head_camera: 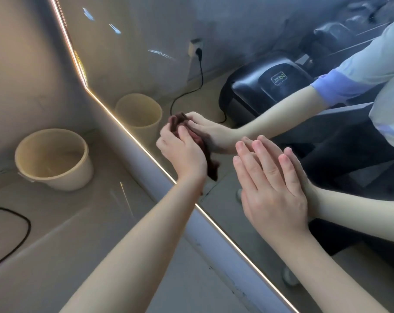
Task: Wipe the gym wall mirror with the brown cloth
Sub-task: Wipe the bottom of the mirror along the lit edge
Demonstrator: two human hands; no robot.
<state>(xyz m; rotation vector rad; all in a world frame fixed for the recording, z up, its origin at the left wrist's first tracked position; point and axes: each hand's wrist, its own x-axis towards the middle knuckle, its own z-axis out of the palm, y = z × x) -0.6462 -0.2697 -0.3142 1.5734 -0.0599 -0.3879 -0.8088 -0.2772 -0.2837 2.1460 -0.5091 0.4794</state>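
- Head camera, task things: brown cloth (176, 122) sits bunched against the wall mirror (146, 30), a little toward ten o'clock of the frame's centre and just inside the mirror's glowing light strip (128, 132).
- The left hand (182, 154) grips the cloth, fingers curled round the wad and pushing it onto the glass. A dark tail of cloth hangs out toward five o'clock of the hand.
- The right hand (270, 188) lies flat on the mirror at about four o'clock of the cloth, fingers straight and close together, holding nothing. It meets its own reflection palm to palm.
- Both forearms are bare and enter from the bottom edge.
- Head camera, surroundings: a cream bucket (54, 159) stands on the floor at nine o'clock, near the mirror's edge, and its reflection (138, 109) shows in the glass.
- A black cable (22, 222) loops on the floor at eight o'clock.
- In the reflection, a wall socket (196, 45) with a plugged lead shows at twelve o'clock, a black machine (266, 84) at two o'clock, and a pale sleeve with a lilac cuff (340, 86) beside it.
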